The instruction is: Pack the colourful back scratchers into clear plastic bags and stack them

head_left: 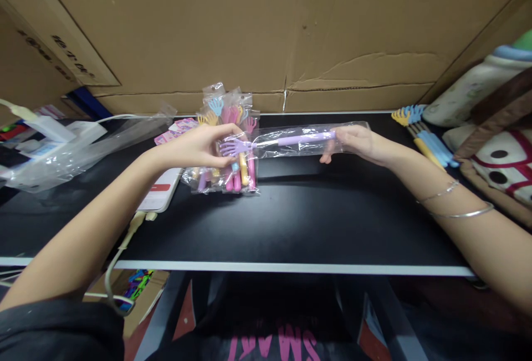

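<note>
A purple back scratcher [291, 139] with a metal shaft lies level in a clear plastic bag [270, 153], held above the black table. My left hand [199, 148] is curled round its claw end, thumb below and fingers above. The far fingertips are partly hidden. At the other end, my right hand [353, 142] pinches the handle tip and the bag, with lower fingers hanging loose. Behind and under my left hand lies a pile of bagged back scratchers [243, 170] in pink, yellow, blue and purple.
Unbagged yellow and blue back scratchers [428, 137] lie at the right by a patterned bag [499, 156] and a pale bottle [469, 92]. Leftward are a phone [162, 192] on a cable, pink cards [178, 128] and loose plastic bags [91, 153]. Cardboard [249, 29] walls the back.
</note>
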`<act>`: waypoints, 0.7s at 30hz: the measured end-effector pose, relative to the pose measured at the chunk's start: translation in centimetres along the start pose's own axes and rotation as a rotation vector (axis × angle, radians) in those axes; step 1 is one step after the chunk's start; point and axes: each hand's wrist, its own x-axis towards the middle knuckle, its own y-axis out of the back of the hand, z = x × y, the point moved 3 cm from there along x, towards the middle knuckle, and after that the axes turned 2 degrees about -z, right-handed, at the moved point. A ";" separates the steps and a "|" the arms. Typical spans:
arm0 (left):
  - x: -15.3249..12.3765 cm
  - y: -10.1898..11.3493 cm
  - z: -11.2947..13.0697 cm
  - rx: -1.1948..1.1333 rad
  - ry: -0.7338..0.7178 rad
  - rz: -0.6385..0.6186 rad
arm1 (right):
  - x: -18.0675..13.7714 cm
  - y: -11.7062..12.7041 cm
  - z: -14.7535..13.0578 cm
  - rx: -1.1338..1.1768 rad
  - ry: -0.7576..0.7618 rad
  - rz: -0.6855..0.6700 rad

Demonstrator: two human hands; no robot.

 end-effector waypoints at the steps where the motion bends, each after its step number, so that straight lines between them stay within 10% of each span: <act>1: 0.0 0.0 0.0 0.003 -0.006 -0.007 | 0.0 0.0 0.0 -0.009 0.000 0.002; 21: 0.1 0.2 -0.4 0.022 -0.023 0.009 | 0.3 -0.1 -0.2 -0.046 0.079 -0.005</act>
